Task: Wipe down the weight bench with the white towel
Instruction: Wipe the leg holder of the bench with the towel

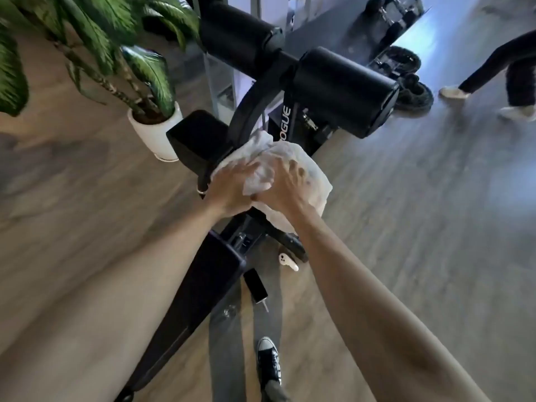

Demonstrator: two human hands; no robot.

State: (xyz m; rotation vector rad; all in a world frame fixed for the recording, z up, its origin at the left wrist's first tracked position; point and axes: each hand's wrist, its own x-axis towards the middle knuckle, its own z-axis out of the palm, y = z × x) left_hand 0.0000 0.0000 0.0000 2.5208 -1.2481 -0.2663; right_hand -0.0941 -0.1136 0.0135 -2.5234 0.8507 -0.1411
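A black weight bench point(203, 282) runs from the lower left up to two round black leg rollers point(345, 88) at the top. The white towel point(307, 166) is bunched over the bench's small seat pad, just below the curved black frame. My left hand point(232, 184) and my right hand point(284, 184) lie side by side on the towel, both pressing it down with fingers spread over the cloth. The seat pad under the towel is mostly hidden.
A potted plant in a white pot point(156, 134) stands close to the bench's left. On the floor under the bench lie a dark phone point(255, 285) and a white earbud case point(287, 261). My shoe point(269, 361) is below. Another person's legs point(504, 79) and weight plates point(412, 94) are at the upper right.
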